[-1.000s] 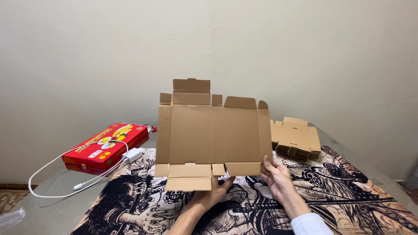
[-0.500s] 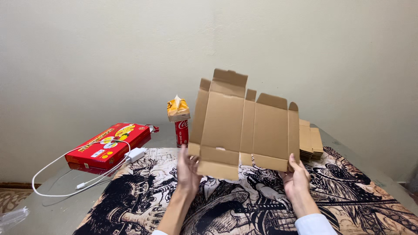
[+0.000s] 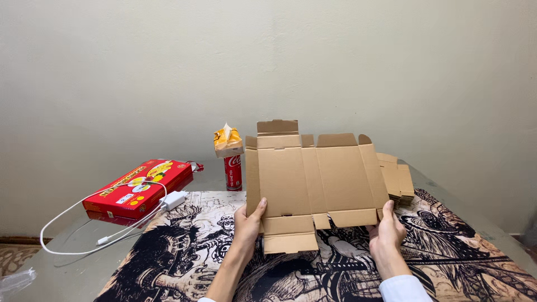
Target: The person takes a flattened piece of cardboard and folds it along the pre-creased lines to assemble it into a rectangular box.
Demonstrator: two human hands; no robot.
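A black-and-tan illustrated mat (image 3: 464, 251) covers the glass table (image 3: 72, 263); everything below is placed against the flat cardboard box blank (image 3: 316, 179) held upright above that mat's middle.

The blank is an unfolded brown sheet with creases, tabs along its top edge and flaps hanging at the bottom. The left hand (image 3: 249, 221) grips its lower left corner: thumb pressed on the near face, the other fingers hidden behind the sheet, so their spread cannot be told. The right hand (image 3: 386, 232) pinches the lower right corner, thumb up along the edge and the fingers curled closed behind.

Well left of the blank lies a flat red rectangular package (image 3: 137, 187) with yellow pictures on its lid. A white charger and cable (image 3: 173, 199) rests against that package's near corner, the cord looping leftward over the glass. Just behind the blank's right edge sits a stack of folded cardboard (image 3: 398, 179). Just behind its left edge stands a red drink can (image 3: 233, 172), with a small orange-yellow carton (image 3: 228, 141) perched on top.
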